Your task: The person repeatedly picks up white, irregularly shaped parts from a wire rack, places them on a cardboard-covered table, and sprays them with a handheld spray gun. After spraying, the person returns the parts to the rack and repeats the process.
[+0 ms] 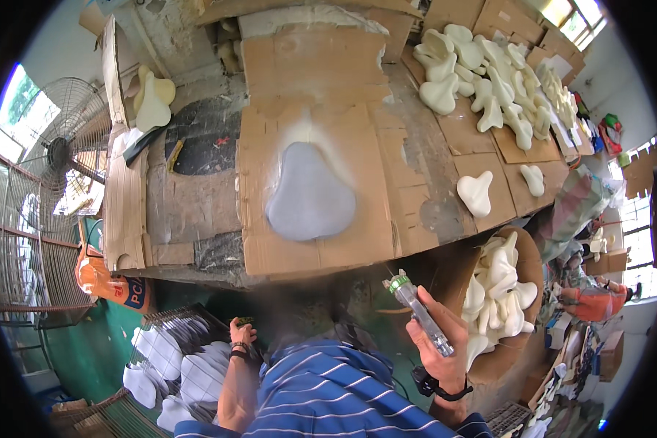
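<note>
My right hand (445, 337) is wrapped round a silvery spray gun (420, 309) with a green ring near its tip, held just off the table's front edge. Low by my waist, my left hand (243, 333) is closed; a small dark, yellow-green bit shows at its fingertips, too small to name. A grey saddle-shaped piece (312, 193), broad end toward me, lies flat on a cardboard sheet (270, 255). Pale, hazy spray marks spread over the cardboard round its narrow end. Neither hand touches the piece.
Cream saddle-shaped foam pieces (500, 80) are heaped at the table's far right; two single ones lie nearer. More fill a large round container (534, 255) beside my right arm. Grey-white pieces (204, 376) rest on a wire rack at lower left. A large fan (57, 153) stands left.
</note>
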Demonstrator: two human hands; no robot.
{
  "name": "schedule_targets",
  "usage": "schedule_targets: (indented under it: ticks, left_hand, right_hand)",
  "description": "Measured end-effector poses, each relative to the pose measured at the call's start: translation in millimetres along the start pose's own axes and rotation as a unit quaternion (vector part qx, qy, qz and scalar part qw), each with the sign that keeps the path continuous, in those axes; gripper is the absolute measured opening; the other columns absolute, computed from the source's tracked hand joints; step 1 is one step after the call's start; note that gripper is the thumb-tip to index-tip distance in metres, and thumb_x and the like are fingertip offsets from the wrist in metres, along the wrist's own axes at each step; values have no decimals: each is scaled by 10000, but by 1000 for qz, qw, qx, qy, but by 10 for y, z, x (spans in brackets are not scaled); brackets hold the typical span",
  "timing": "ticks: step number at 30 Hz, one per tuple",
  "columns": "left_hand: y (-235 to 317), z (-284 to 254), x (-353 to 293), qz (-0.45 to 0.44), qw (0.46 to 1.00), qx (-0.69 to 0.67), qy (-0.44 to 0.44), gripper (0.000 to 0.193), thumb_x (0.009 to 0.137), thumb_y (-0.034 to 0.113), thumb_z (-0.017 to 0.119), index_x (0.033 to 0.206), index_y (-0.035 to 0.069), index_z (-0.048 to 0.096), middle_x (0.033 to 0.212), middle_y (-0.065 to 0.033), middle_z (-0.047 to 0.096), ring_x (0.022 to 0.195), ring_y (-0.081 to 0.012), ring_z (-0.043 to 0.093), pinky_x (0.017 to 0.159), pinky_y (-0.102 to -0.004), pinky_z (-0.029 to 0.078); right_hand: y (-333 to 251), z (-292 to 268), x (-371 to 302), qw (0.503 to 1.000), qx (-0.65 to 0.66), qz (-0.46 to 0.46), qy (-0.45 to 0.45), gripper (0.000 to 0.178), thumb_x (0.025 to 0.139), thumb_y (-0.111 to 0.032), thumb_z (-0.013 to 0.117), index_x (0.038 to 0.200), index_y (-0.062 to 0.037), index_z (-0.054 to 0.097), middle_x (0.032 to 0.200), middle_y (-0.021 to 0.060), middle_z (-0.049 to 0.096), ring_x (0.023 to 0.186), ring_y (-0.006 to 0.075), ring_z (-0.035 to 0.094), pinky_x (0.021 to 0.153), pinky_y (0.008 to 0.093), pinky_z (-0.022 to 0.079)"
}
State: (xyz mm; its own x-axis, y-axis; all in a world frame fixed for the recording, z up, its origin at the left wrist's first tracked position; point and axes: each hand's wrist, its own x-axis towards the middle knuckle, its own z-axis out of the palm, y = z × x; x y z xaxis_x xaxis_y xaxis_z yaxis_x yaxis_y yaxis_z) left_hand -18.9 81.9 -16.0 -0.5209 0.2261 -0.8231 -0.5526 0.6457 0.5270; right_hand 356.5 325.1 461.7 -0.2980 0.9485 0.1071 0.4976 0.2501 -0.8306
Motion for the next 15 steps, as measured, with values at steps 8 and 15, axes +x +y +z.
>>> schedule_targets:
  ticks: [8, 15]
  left_hand:
    - [-101, 31, -53, -18, 998, 63, 7, 737, 874, -21, 640, 1516, 155, 324, 993, -152, 674, 678, -230, 688, 545, -404, 591]
    - [-201, -58, -94, -45, 998, 52, 3, 748, 891, -34, 626, 1515, 205, 291, 993, -165, 680, 706, -260, 684, 546, -454, 567]
  right_hand:
    - [-86, -104, 0, 998, 4, -7, -68, 594, 796, 74, 754, 1366, -27, 619, 930, 166, 698, 773, 289, 692, 707, 323, 537]
    - [-22, -281, -93, 997, -21, 34, -70, 568, 800, 65, 750, 1349, -21, 628, 942, 178, 707, 793, 322, 708, 709, 339, 544]
